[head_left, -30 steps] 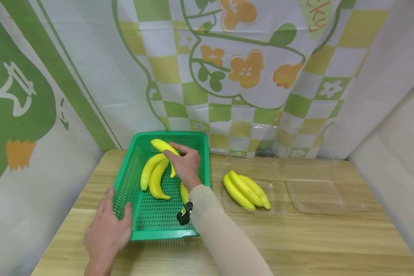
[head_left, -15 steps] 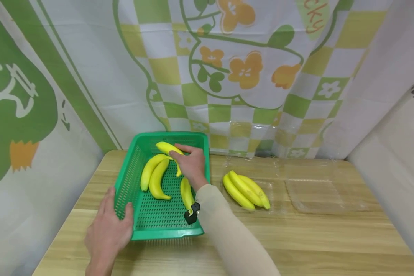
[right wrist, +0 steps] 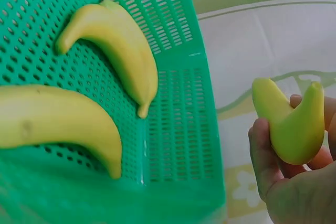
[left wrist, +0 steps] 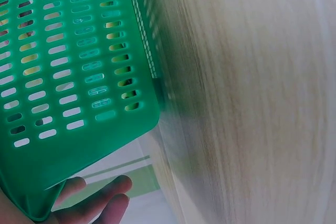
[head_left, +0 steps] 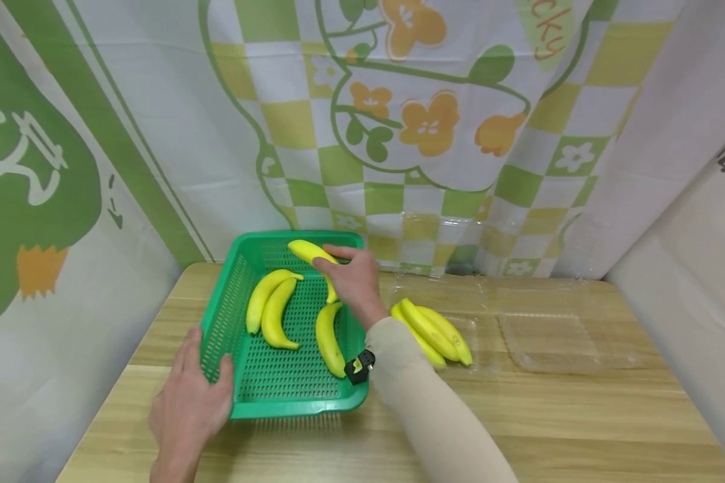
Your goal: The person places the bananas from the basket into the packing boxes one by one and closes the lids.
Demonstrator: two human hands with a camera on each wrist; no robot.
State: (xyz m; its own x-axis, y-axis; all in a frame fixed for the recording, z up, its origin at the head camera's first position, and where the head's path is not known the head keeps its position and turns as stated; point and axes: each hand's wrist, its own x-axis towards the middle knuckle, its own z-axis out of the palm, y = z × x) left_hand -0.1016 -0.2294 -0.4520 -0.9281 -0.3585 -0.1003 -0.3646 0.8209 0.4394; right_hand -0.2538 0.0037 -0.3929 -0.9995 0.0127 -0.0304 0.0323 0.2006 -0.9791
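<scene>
My right hand [head_left: 358,283] holds a yellow banana [head_left: 308,251] over the back right of a green plastic basket [head_left: 290,408]. In the right wrist view the fingers and thumb wrap that banana [right wrist: 296,135], its two ends pointing up, beside the basket wall. Three more bananas lie in the basket: a pair at the left, one banana [head_left: 270,292] beside another [head_left: 276,320], and a single banana [head_left: 327,342] at the right. My left hand [head_left: 190,406] grips the basket's front left corner, thumb at the rim; the left wrist view shows its fingers [left wrist: 115,190] beyond the slotted wall [left wrist: 68,72].
Right of the basket, three bananas [head_left: 435,329] lie together in a clear plastic box [head_left: 477,335]. Another clear box [head_left: 556,339] stands open farther right on the wooden table [head_left: 550,429]. A patterned curtain [head_left: 429,134] hangs behind the table.
My right hand has moved right with the banana, away from the pair at the left, uncovering the single banana at the right. My left hand stays at the basket's corner.
</scene>
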